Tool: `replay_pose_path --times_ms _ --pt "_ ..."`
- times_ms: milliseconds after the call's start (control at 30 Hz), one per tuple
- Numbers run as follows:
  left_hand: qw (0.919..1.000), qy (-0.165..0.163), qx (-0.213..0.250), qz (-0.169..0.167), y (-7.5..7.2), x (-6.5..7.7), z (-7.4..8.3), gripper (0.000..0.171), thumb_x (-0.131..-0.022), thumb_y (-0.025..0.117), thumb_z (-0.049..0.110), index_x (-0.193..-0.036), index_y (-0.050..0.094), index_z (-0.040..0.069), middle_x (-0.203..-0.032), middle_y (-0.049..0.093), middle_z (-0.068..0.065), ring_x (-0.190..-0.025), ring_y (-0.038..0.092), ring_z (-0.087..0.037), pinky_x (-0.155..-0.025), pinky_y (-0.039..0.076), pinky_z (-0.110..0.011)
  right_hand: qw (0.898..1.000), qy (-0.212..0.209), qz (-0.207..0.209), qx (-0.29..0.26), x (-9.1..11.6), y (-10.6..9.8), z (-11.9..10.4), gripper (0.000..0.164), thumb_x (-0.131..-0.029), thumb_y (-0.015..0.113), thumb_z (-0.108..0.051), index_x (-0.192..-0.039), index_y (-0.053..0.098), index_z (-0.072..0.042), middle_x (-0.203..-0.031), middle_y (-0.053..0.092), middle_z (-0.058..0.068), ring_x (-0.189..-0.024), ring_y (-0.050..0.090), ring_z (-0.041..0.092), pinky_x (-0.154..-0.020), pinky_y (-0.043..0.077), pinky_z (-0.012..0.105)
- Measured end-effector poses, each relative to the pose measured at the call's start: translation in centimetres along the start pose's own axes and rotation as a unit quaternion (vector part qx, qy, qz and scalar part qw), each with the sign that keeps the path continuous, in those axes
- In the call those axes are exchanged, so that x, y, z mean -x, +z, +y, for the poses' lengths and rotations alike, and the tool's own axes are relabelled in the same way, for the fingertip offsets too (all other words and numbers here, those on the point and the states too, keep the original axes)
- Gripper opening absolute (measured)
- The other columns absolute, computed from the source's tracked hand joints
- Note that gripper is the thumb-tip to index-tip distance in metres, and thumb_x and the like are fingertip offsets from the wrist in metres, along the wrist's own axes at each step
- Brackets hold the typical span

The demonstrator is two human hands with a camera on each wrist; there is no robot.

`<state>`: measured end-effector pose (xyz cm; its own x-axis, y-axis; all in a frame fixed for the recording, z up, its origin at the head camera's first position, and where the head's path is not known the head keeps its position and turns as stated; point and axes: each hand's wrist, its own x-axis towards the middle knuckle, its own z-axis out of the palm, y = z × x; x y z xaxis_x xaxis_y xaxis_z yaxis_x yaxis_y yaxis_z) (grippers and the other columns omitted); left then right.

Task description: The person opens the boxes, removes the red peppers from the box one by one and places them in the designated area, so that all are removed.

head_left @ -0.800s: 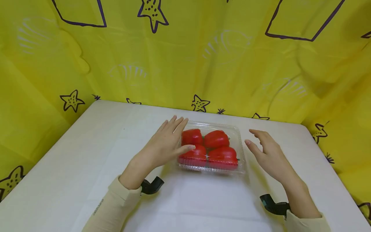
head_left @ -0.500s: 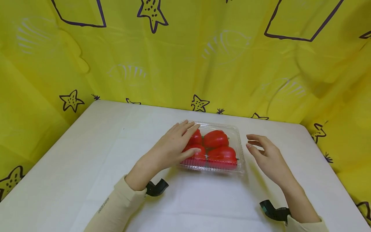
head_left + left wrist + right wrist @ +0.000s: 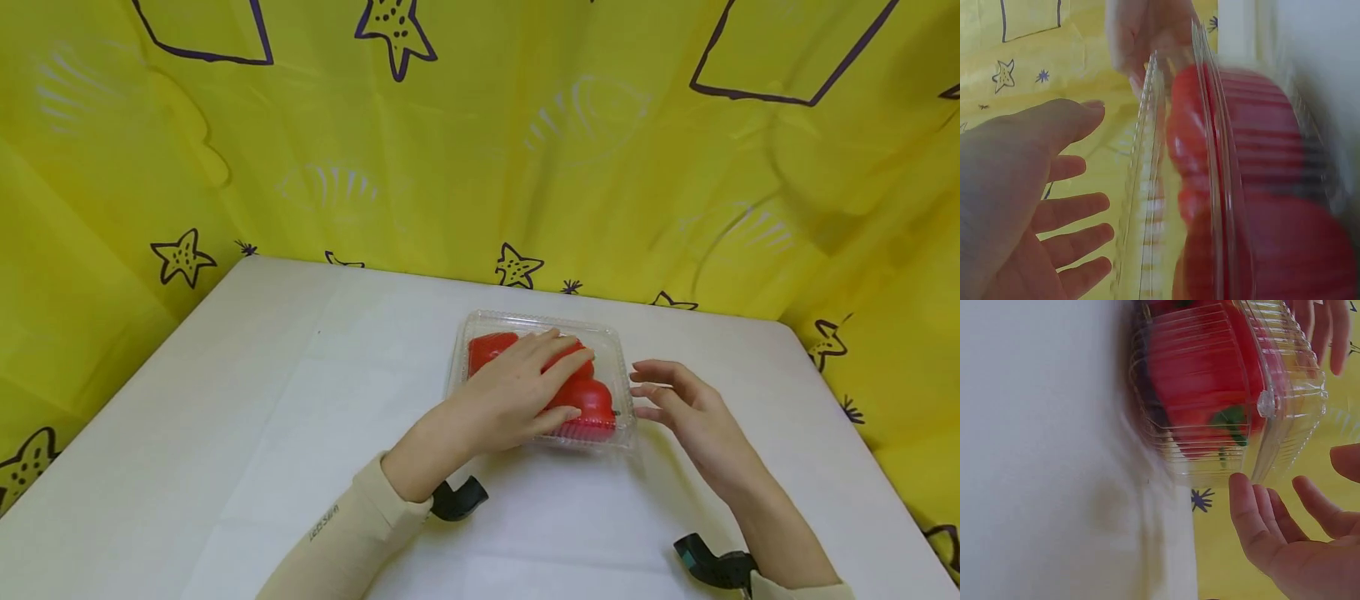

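Observation:
A clear plastic clamshell container [image 3: 606, 348] rests on the table with its lid down. Through it show several red bell peppers [image 3: 592, 407], one with a green stem [image 3: 1232, 422] in the right wrist view. My left hand [image 3: 510, 396] spreads over the lid with extended fingers and covers part of the peppers. In the left wrist view, its fingertips [image 3: 1100, 203] are apart from the lid's ridged edge. My right hand [image 3: 697, 417] is beside the container's right side, fingers loosely bent. In the right wrist view its index fingertip [image 3: 1240, 482] is right at the container's corner.
The white-covered table [image 3: 300, 400] spreads around the container. Behind it and at both sides hangs a yellow curtain [image 3: 450, 167] printed with stars and fish. Black curved devices [image 3: 459, 498] are strapped at both wrists, under beige sleeves.
My left hand has moved right, from the container's left edge to over the middle of its lid. My right hand has come slightly closer to the right edge. The container has stayed in place.

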<state>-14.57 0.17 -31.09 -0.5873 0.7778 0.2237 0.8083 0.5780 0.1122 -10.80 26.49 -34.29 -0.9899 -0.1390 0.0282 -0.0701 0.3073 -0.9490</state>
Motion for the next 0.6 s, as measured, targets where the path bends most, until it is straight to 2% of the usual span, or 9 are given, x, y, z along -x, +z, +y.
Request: replay_pose_path --times_ms 133,333,467,600 --pt "0.9992 0.034 -0.014 -0.012 0.5 -0.9 1.3 0.069 -0.097 0.06 0.044 -0.154 0.033 0.015 -0.155 0.042 -0.007 -0.147 0.035 -0.025 -0.123 0.026 -0.038 0.999 0.015 -0.006 -0.029 0.1 0.1 0.2 0.043 -0.105 0.048 -0.026 -0.136 0.042 0.004 -0.127 0.051 0.001 -0.106 0.06 0.007 -0.088 0.055 0.018" --pt "0.9944 0.09 -0.049 -0.026 1.7 -2.2 3.4 0.068 -0.094 0.063 0.047 -0.152 0.037 0.022 -0.155 0.042 -0.003 -0.146 0.036 -0.022 -0.123 0.027 -0.035 0.997 0.024 -0.032 -0.07 0.2 -0.2 1.0 0.04 -0.105 0.048 -0.022 -0.138 0.04 0.001 -0.124 0.052 0.0 -0.105 0.062 0.007 -0.088 0.055 0.019" --pt "0.9889 0.121 -0.087 0.002 2.7 -2.2 4.1 0.066 -0.09 0.068 0.049 -0.147 0.043 0.026 -0.153 0.044 0.0 -0.142 0.04 -0.02 -0.12 0.032 -0.031 0.994 0.045 -0.059 -0.08 0.0 -0.4 1.3 0.042 -0.105 0.048 -0.018 -0.142 0.035 -0.005 -0.123 0.055 -0.003 -0.105 0.06 0.007 -0.086 0.055 0.019" --pt "0.9854 0.125 -0.104 0.052 3.6 -1.7 4.2 0.052 -0.094 0.066 0.039 -0.143 0.049 0.032 -0.151 0.047 0.001 -0.136 0.046 -0.018 -0.114 0.039 -0.03 0.991 0.063 -0.079 -0.089 -0.1 -0.6 1.4 0.045 -0.104 0.05 -0.016 -0.145 0.032 -0.007 -0.121 0.059 -0.004 -0.105 0.06 0.009 -0.084 0.055 0.021"
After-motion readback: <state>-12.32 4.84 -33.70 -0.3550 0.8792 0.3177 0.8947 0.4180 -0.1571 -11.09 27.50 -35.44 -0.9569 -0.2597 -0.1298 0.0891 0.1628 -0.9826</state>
